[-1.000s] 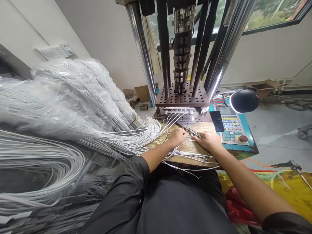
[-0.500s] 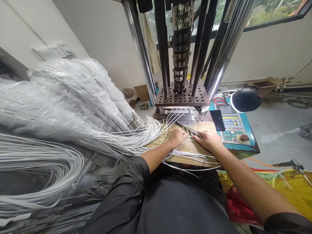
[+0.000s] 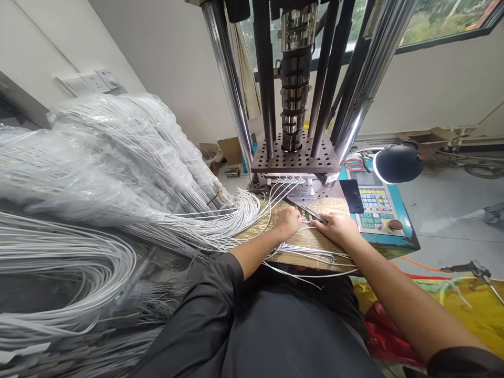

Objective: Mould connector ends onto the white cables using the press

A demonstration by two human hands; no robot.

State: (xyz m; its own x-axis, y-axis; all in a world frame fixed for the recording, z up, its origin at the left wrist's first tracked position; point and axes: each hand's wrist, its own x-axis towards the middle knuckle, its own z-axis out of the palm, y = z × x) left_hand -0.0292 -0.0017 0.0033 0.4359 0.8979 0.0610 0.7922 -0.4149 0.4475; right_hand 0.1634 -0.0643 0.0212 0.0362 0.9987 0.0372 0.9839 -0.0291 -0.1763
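My left hand [image 3: 289, 223] is closed in a fist at the near side of a slim metal bar with slots [image 3: 307, 211]. What its fingers pinch is hidden; a white cable passes close under the wrist. My right hand [image 3: 335, 227] grips the right end of the bar, thumb and fingers pressed on it. The bar lies slantwise over a brown, tape-covered work board [image 3: 307, 241]. Behind it, several white cables [image 3: 284, 190] run into a clear mould block [image 3: 303, 188] under the press plate [image 3: 295, 157].
Bundled white cables in plastic [image 3: 114, 142] fill the left side. Loose cables [image 3: 311, 251] with small end pieces lie along the board's front. To the right are a phone [image 3: 352, 195], a control panel [image 3: 376, 205], a lamp [image 3: 399, 161] and an air gun [image 3: 468, 266].
My left hand has turned slightly and its fist sits a little tighter against the bar. My right hand keeps its hold. The view has shifted very slightly.
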